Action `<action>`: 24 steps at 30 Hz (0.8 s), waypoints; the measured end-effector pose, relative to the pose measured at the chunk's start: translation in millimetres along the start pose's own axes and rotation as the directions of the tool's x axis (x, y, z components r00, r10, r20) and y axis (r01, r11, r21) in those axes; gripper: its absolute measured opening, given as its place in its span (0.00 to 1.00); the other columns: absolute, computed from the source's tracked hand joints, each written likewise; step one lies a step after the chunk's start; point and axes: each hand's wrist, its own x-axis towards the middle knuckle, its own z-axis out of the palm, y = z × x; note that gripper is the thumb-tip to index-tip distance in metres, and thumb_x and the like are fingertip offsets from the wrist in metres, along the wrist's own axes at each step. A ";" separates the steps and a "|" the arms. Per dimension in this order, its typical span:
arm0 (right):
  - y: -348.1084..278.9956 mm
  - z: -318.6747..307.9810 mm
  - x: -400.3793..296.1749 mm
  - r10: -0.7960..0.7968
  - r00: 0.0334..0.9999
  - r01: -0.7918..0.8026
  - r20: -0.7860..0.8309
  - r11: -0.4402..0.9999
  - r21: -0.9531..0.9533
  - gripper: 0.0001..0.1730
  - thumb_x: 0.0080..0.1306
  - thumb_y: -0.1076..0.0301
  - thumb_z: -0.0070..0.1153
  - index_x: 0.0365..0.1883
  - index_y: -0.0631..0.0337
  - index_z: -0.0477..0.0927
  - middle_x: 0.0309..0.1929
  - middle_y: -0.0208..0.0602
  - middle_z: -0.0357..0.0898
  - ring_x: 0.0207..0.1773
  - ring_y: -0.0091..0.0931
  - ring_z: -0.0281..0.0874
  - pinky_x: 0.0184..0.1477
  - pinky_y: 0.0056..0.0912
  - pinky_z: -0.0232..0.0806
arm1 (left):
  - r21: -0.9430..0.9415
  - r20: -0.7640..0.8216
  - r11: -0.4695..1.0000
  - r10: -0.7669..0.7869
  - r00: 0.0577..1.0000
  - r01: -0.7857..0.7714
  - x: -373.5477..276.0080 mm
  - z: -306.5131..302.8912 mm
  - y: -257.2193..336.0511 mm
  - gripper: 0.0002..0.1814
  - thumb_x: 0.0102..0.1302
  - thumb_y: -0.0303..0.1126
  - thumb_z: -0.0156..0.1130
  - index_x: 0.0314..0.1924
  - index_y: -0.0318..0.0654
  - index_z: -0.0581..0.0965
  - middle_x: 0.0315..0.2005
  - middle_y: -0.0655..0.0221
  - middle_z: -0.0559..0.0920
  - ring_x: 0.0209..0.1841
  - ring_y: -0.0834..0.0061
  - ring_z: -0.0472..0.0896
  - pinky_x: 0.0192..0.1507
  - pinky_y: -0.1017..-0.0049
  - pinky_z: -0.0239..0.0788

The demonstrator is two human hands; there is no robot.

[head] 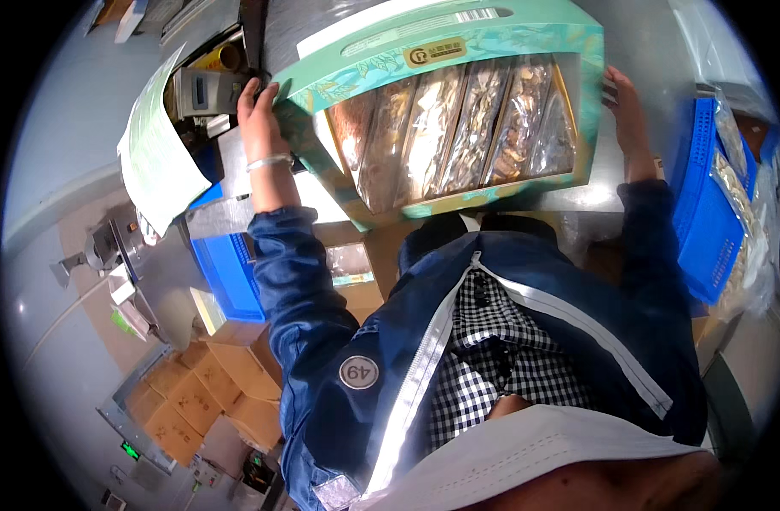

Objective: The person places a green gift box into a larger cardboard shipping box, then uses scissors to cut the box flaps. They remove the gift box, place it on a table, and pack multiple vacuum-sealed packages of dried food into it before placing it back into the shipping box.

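Note:
A green patterned cardboard gift box is tilted above the steel worktop, its clear window towards me. Behind the window stand several clear packets of dried food, side by side. My left hand grips the box's left end, fingers at its upper corner and a bangle on the wrist. At the opposite end is my right hand, its fingers partly hidden behind the box edge and slightly blurred. The box's top panel has an oblong handle slot and bears writing and a barcode.
To the right is a blue plastic crate with clear bags of dried food. A green sheet of paper hangs at the left, near a grey device. Another blue crate stands below it. Cardboard cartons are stacked lower left.

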 end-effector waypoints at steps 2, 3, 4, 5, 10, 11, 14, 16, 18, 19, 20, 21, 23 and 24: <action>-5.2 16.6 16.5 -0.113 0.993 0.109 -0.014 0.978 -0.178 0.30 0.70 0.46 0.50 0.63 0.56 0.70 0.61 0.38 0.70 0.57 0.30 0.71 0.58 0.34 0.64 | 0.454 -0.010 0.883 0.139 0.990 -0.119 40.4 18.5 -59.5 0.27 0.63 0.41 0.61 0.58 0.34 0.73 0.58 0.54 0.74 0.58 0.58 0.73 0.58 0.63 0.65; -5.4 25.6 28.8 -0.167 0.986 0.157 -0.016 0.950 -0.269 0.29 0.70 0.46 0.50 0.62 0.56 0.71 0.60 0.39 0.70 0.58 0.31 0.71 0.58 0.34 0.64 | 0.607 0.010 0.784 0.158 0.987 -0.131 52.8 26.6 -85.0 0.27 0.63 0.45 0.61 0.58 0.38 0.74 0.60 0.54 0.73 0.60 0.55 0.72 0.59 0.60 0.64; 5.7 29.9 41.4 -0.426 0.904 0.389 0.026 0.796 -0.465 0.28 0.69 0.48 0.52 0.61 0.56 0.72 0.60 0.40 0.71 0.59 0.32 0.70 0.58 0.35 0.63 | 0.697 0.091 0.683 0.222 0.971 -0.221 53.6 47.8 -97.6 0.26 0.64 0.48 0.59 0.58 0.43 0.74 0.62 0.57 0.72 0.61 0.55 0.70 0.60 0.57 0.62; 20.4 41.2 58.7 -0.636 0.760 0.566 0.132 0.548 -0.616 0.27 0.69 0.49 0.53 0.60 0.55 0.73 0.59 0.41 0.72 0.60 0.33 0.69 0.59 0.35 0.63 | 0.771 0.167 0.559 0.282 0.945 -0.303 53.0 68.5 -109.8 0.26 0.65 0.52 0.56 0.59 0.48 0.75 0.63 0.60 0.71 0.63 0.55 0.69 0.62 0.53 0.59; 12.5 121.2 86.3 -0.432 0.847 0.468 0.311 0.328 -0.820 0.23 0.72 0.46 0.44 0.51 0.51 0.79 0.54 0.34 0.76 0.59 0.35 0.68 0.62 0.45 0.55 | 0.806 0.460 0.401 0.041 0.887 -0.436 40.8 95.2 -140.0 0.22 0.71 0.53 0.44 0.49 0.54 0.81 0.47 0.67 0.82 0.54 0.58 0.75 0.57 0.51 0.59; 13.3 126.3 92.7 -0.303 0.891 0.427 0.338 0.304 -0.852 0.23 0.72 0.45 0.42 0.49 0.51 0.80 0.54 0.33 0.76 0.59 0.34 0.68 0.62 0.46 0.55 | 0.802 0.447 0.421 0.050 0.893 -0.424 39.3 96.3 -142.1 0.22 0.71 0.52 0.42 0.49 0.53 0.81 0.44 0.66 0.83 0.51 0.58 0.76 0.56 0.51 0.61; 18.6 136.3 112.9 0.010 0.948 0.312 0.318 0.157 -0.937 0.26 0.72 0.43 0.38 0.42 0.53 0.81 0.47 0.30 0.79 0.55 0.34 0.69 0.58 0.50 0.57 | 0.820 0.467 0.371 0.008 0.884 -0.436 35.3 105.9 -124.9 0.22 0.72 0.50 0.40 0.50 0.54 0.80 0.43 0.67 0.83 0.51 0.59 0.76 0.53 0.52 0.65; 19.1 146.5 111.3 -0.009 0.960 0.274 0.279 0.215 -0.937 0.26 0.71 0.44 0.40 0.38 0.55 0.80 0.42 0.31 0.78 0.54 0.35 0.69 0.57 0.49 0.60 | 0.853 0.446 0.314 -0.025 0.895 -0.417 40.6 105.9 -128.8 0.23 0.72 0.51 0.39 0.50 0.54 0.80 0.45 0.67 0.82 0.51 0.59 0.76 0.53 0.53 0.65; 15.5 150.8 115.6 0.040 0.963 0.249 0.265 0.228 -0.941 0.25 0.71 0.44 0.40 0.40 0.55 0.80 0.43 0.31 0.77 0.54 0.36 0.69 0.58 0.49 0.60 | 0.870 0.435 0.304 -0.100 0.895 -0.388 48.5 110.9 -128.9 0.24 0.71 0.52 0.38 0.51 0.55 0.80 0.46 0.68 0.82 0.52 0.60 0.76 0.54 0.53 0.65; 14.1 150.2 119.4 0.100 0.959 0.240 0.267 0.220 -0.945 0.24 0.72 0.45 0.40 0.42 0.55 0.80 0.46 0.32 0.77 0.55 0.37 0.68 0.59 0.49 0.60 | 0.877 0.429 0.299 -0.132 0.893 -0.377 52.9 113.8 -126.7 0.24 0.71 0.53 0.38 0.51 0.55 0.80 0.46 0.68 0.82 0.53 0.60 0.76 0.55 0.53 0.65; 13.2 148.2 122.0 0.159 0.951 0.230 0.266 0.210 -0.950 0.24 0.72 0.45 0.40 0.45 0.54 0.80 0.48 0.32 0.77 0.56 0.37 0.68 0.60 0.49 0.60 | 0.870 0.431 0.329 -0.149 0.890 -0.367 57.0 114.1 -126.5 0.25 0.71 0.54 0.39 0.50 0.51 0.80 0.48 0.68 0.81 0.54 0.58 0.75 0.54 0.53 0.65; 13.6 142.0 122.1 0.069 0.941 0.299 0.333 0.298 -0.907 0.24 0.72 0.45 0.40 0.49 0.54 0.78 0.52 0.35 0.75 0.58 0.37 0.67 0.61 0.47 0.60 | 0.822 0.439 0.443 -0.092 0.894 -0.358 61.5 111.3 -130.5 0.24 0.71 0.53 0.41 0.51 0.49 0.80 0.49 0.66 0.81 0.54 0.57 0.75 0.55 0.54 0.64; 19.4 128.1 122.5 -0.128 0.888 0.450 0.442 0.442 -0.776 0.26 0.72 0.46 0.40 0.56 0.54 0.76 0.58 0.39 0.72 0.61 0.38 0.66 0.63 0.44 0.59 | 0.686 0.427 0.644 0.021 0.904 -0.338 69.9 94.3 -148.5 0.23 0.71 0.51 0.45 0.52 0.46 0.79 0.51 0.64 0.80 0.54 0.55 0.74 0.56 0.55 0.63; 23.2 119.0 121.0 -0.182 0.921 0.389 0.344 0.460 -0.798 0.29 0.72 0.45 0.42 0.62 0.56 0.71 0.66 0.46 0.64 0.65 0.40 0.64 0.65 0.40 0.57 | 0.505 0.346 0.753 0.271 0.898 -0.422 68.1 85.8 -155.0 0.23 0.70 0.47 0.51 0.56 0.39 0.75 0.54 0.56 0.77 0.56 0.54 0.72 0.60 0.58 0.60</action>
